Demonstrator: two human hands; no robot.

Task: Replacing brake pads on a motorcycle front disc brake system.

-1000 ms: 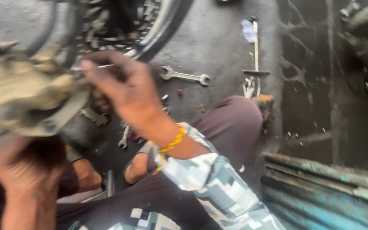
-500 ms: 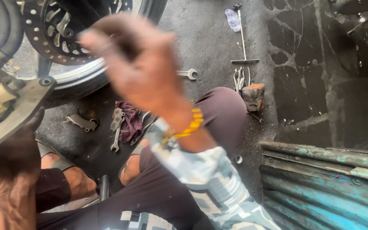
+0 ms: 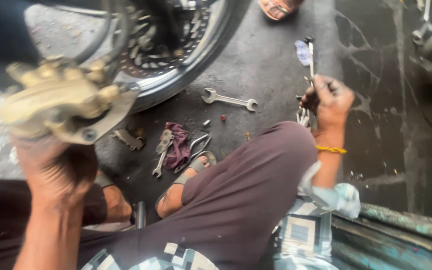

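Note:
My left hand (image 3: 56,170) holds up a gold-coloured brake caliper (image 3: 66,100) close to the camera, in front of a motorcycle wheel (image 3: 196,65) with a slotted brake disc (image 3: 158,42). My right hand (image 3: 328,102), greasy and with a yellow bead bracelet at the wrist, reaches out over my knee to the floor on the right. Its fingers curl around the lower end of a thin T-handle tool (image 3: 310,55), beside a small cluster of metal tools (image 3: 303,117).
On the dark floor lie a double-ended spanner (image 3: 228,100), a maroon rag (image 3: 178,145) with several wrenches (image 3: 161,160) and a metal bracket (image 3: 128,139). My sandalled foot (image 3: 191,170) rests nearby. Another person's foot (image 3: 276,7) shows at the top. A teal metal edge (image 3: 401,230) runs along the bottom right.
My right hand has swung from in front of the caliper out to the right and down onto the tools. The caliper stays raised in my left hand.

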